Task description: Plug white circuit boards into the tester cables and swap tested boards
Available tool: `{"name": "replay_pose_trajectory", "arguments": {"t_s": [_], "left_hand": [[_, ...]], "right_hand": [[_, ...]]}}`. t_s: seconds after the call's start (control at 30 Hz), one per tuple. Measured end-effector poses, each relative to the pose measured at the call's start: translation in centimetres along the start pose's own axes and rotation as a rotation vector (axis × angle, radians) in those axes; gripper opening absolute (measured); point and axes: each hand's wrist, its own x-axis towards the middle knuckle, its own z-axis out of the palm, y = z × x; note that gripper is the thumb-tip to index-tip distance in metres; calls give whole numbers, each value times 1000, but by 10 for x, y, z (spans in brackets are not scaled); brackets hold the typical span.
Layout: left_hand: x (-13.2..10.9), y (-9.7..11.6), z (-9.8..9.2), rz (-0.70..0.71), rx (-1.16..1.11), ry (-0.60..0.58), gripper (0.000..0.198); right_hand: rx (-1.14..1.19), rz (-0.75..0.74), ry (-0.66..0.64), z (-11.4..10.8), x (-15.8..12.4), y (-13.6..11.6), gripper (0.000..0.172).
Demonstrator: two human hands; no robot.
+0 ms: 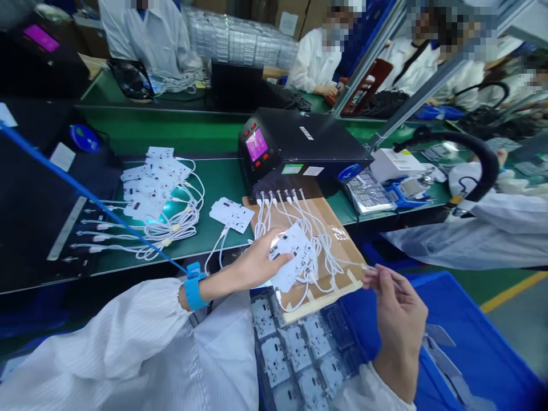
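Observation:
In the head view, my left hand (259,260) grips a white circuit board (293,254) by its left side, thumb on top. The board is above a brown cardboard sheet (342,240) among bundled white cables (325,251). Out to the right, my right hand (398,305) pinches the end of a white cable (353,262) between thumb and fingers; its plug is partly hidden by them. The cables run from a black test box (303,148) with a lit pink screen. Below the cardboard is a clear compartment tray (280,388) holding several white circuit boards.
More wired circuit boards (149,182) are piled on the green bench (222,177), with a few boards (231,215) nearer. A blue wrist-strap cord (85,191) crosses the left side. A blue bin (466,319) stands at right. Co-workers sit opposite and at right, one sleeve (488,222) close by.

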Motion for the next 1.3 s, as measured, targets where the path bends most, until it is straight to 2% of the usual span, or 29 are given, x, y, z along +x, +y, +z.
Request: {"name": "replay_pose_trajectory", "arguments": {"t_s": [0.07, 0.17, 0.23, 0.33, 0.47, 0.57, 0.9, 1.3], "left_hand": [[0, 3, 0, -3, -9, -4, 48], [-1, 8, 1, 22, -13, -11, 36], [-2, 10, 3, 5, -36, -17, 34], [-3, 11, 4, -16, -74, -36, 35], [-3, 11, 5, 25, -112, -52, 35], [-4, 12, 4, 22, -146, -104, 33], [-5, 8, 9, 9, -88, -111, 35], [-4, 13, 16, -12, 19, -85, 46]], "right_hand": [[154, -1, -38, 28, 0, -16, 51], [282, -14, -197, 69, -13, -35, 54], [226, -66, -202, 90, -26, -43, 44], [150, -142, -195, 107, -42, -50, 28], [106, -252, -259, 110, -54, -55, 17], [89, -303, -230, 109, -57, -56, 14], [-16, -310, -283, 109, -55, -57, 13], [-70, -343, -240, 109, -56, -48, 13]]}}
